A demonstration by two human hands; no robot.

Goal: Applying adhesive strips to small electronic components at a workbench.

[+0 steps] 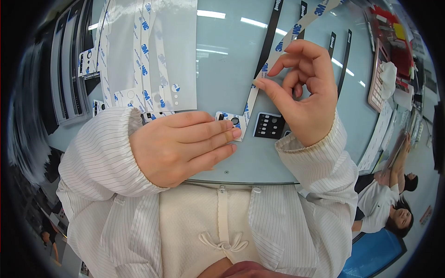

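Note:
My left hand (183,143) lies flat, fingers stretched out, over a small white adhesive-backed panel (237,124) with blue print and a dark round hole. The fingers cover much of this panel. My right hand (308,88) pinches a long white backing strip (289,39) with blue print between thumb and forefinger. One end of the strip reaches down to the panel; the other runs up and to the right. Just right of the panel lies a small black panel (269,125) with several light rectangular windows, partly below my right wrist.
Long black strips (268,46) lie on the glass-topped table (222,69). At left are a translucent sheet (181,55) bearing printed tape strips and a stack of dark-edged strips (69,60). A pink keyboard (376,88) and crumpled white tissue (387,78) lie right. Another person (380,204) sits at far right.

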